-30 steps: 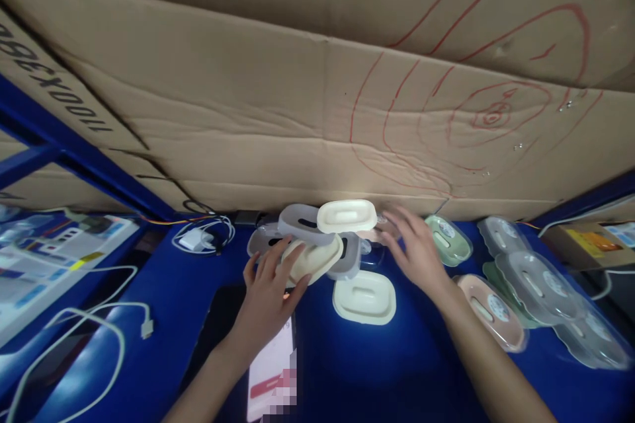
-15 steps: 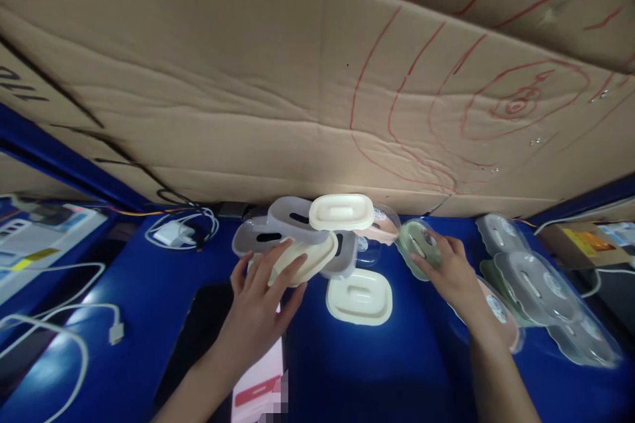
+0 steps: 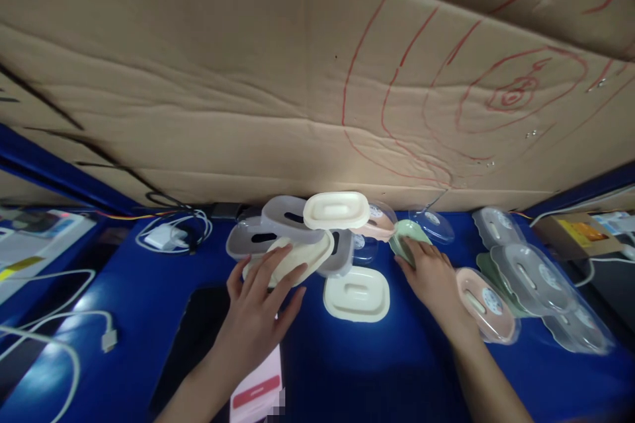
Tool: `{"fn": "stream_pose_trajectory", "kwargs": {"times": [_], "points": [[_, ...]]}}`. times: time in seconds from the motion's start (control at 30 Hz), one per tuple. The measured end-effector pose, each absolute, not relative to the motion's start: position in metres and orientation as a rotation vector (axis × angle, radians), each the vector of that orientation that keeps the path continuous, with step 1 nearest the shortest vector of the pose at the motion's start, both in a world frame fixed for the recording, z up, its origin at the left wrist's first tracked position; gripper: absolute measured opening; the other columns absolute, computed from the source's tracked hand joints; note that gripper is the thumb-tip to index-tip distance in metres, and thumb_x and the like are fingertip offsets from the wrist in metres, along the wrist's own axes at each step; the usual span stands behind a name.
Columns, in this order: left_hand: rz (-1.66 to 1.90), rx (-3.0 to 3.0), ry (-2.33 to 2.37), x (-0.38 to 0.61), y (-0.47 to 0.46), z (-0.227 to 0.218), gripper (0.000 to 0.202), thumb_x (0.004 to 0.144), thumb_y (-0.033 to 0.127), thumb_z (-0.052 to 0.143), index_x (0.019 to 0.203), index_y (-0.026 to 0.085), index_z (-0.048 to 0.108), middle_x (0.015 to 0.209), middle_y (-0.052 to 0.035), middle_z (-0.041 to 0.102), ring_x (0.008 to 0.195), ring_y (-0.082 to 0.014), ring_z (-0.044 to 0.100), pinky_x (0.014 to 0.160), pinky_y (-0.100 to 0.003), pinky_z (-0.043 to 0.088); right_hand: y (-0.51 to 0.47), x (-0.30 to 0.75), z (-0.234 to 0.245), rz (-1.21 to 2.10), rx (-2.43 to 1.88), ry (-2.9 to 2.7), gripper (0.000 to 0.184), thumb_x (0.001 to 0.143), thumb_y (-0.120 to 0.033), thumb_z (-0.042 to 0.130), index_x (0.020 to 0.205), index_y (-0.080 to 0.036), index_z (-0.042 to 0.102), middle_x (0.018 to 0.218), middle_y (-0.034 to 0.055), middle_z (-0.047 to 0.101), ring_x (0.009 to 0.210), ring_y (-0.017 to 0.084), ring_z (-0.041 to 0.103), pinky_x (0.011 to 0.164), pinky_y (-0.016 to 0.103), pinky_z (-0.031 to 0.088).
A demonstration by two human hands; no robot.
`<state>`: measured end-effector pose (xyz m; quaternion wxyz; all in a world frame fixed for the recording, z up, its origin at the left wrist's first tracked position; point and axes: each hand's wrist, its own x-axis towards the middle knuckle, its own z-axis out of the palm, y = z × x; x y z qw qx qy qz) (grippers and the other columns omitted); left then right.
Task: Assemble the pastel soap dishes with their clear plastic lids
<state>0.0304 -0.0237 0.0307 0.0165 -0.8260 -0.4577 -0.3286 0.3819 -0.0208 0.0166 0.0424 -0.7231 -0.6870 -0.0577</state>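
Observation:
My left hand (image 3: 260, 297) rests with spread fingers over a cream oval soap dish (image 3: 312, 258), its thumb apart from the rim. My right hand (image 3: 431, 271) has its fingers and thumb on a pale green soap dish (image 3: 409, 234), partly hidden under the hand. A clear cover with a round sticker (image 3: 432, 225) lies just behind it. A second cream dish (image 3: 337, 210) lies on top of the pile at the back, and a third cream dish (image 3: 356, 294) lies on the blue table between my hands. Grey slotted dishes (image 3: 288, 215) sit around the left one.
At the right lie a pink dish (image 3: 483, 304) and several grey ones (image 3: 533, 277) under clear covers. A tall cardboard sheet (image 3: 223, 79) stands behind. A phone (image 3: 255, 383), a dark flat item (image 3: 193, 330), a white charger (image 3: 169, 236) and cables are on the left.
The stickered clear cover is now off the green dish and lies behind it to the right. My right hand has shifted left onto the bare dish; my left hand stays nearly still.

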Motion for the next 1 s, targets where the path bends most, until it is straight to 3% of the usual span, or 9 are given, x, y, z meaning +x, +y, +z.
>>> {"fn": "stream_pose_trajectory", "kwargs": {"times": [0.27,0.5,0.67,0.83,1.0], "points": [[-1.076,-2.649,-1.326,0.038,-0.028,0.029,0.022,0.105,0.024,0.064,0.124,0.023,0.073,0.143,-0.0148,0.067,0.135,-0.0313,0.062,0.125,-0.055,0.026,-0.022,0.391,0.016,-0.129,-2.143,-2.04,0.036,0.109,-0.035,0.05,0.138,-0.02,0.066,0.12,0.0138,0.079,0.109,0.033,0.075,0.09,0.043,0.054],[-1.089,-2.674,-1.253,0.041,-0.029,0.03,0.02,0.105,0.022,0.064,0.121,0.023,0.075,0.142,-0.0138,0.069,0.134,-0.0292,0.063,0.128,-0.052,0.024,-0.014,0.399,0.036,-0.208,-1.867,-1.902,0.038,0.11,-0.034,0.044,0.138,-0.018,0.066,0.133,0.0149,0.074,0.122,0.033,0.07,0.103,0.05,0.054],[-1.036,-2.688,-1.236,0.041,-0.03,0.029,0.02,0.104,0.022,0.063,0.12,0.023,0.075,0.143,-0.0127,0.069,0.134,-0.0293,0.063,0.128,-0.051,0.025,-0.073,0.44,0.062,-0.118,-1.856,-1.85,0.044,0.109,-0.05,0.051,0.145,-0.026,0.061,0.139,0.0099,0.072,0.124,0.031,0.069,0.106,0.047,0.054],[-1.068,-2.693,-1.228,0.043,-0.032,0.022,0.021,0.107,0.023,0.057,0.118,0.024,0.075,0.144,-0.0103,0.068,0.135,-0.0277,0.061,0.13,-0.051,0.021,-0.15,0.476,0.018,-0.321,-2.047,-1.965,0.06,0.107,-0.066,0.042,0.152,-0.028,0.055,0.15,0.0131,0.064,0.135,0.038,0.063,0.099,0.053,0.054],[-1.067,-2.74,-1.202,0.046,-0.034,0.024,0.022,0.107,0.021,0.056,0.117,0.024,0.075,0.142,-0.01,0.069,0.135,-0.0253,0.061,0.131,-0.048,0.02,-0.173,0.471,-0.005,-0.423,-2.019,-1.997,0.044,0.113,-0.048,0.041,0.15,-0.031,0.057,0.146,0.0108,0.067,0.133,0.033,0.065,0.096,0.047,0.051]]}}
